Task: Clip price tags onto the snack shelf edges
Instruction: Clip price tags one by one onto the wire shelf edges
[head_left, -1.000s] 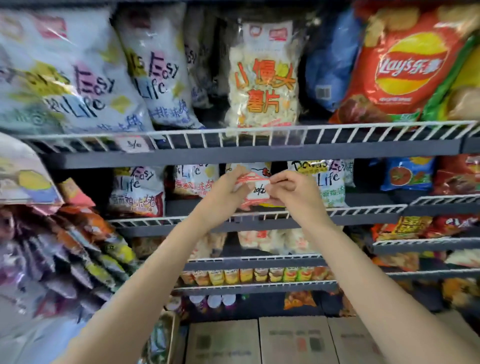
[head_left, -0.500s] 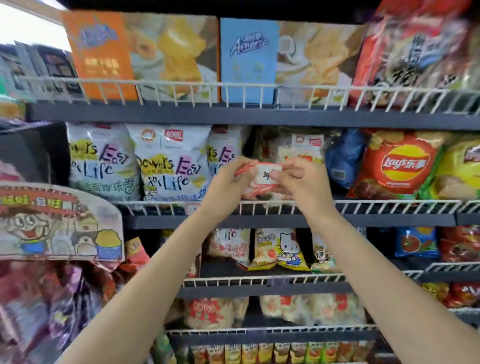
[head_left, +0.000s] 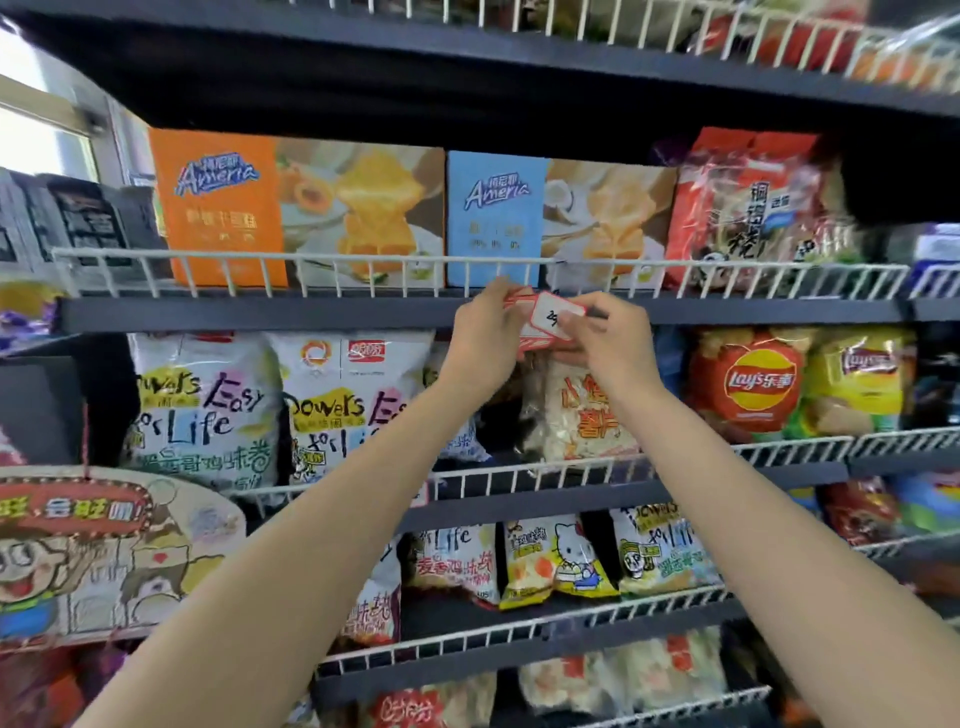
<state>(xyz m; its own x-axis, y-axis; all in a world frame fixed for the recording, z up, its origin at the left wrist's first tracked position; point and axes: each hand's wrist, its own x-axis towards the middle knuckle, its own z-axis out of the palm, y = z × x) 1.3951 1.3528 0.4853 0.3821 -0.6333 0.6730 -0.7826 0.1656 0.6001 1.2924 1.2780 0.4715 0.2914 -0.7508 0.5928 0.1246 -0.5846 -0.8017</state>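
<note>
I hold a small stack of red-bordered white price tags in front of a grey shelf edge with a white wire rail above it. My left hand grips the stack from the left side, fingertips almost at the rail. My right hand pinches the front tag, which carries handwritten numbers, from the right. The tags sit just below the blue Ameria box.
An orange Ameria box and a red noodle pack stand on the same shelf. Below are white Powers Easy Life bags, a popcorn bag and Lay's chips. A cartoon sign hangs low left.
Both hands have risen with the tags from the lower shelves to the Ameria box shelf edge, and my view has tilted upward with them.
</note>
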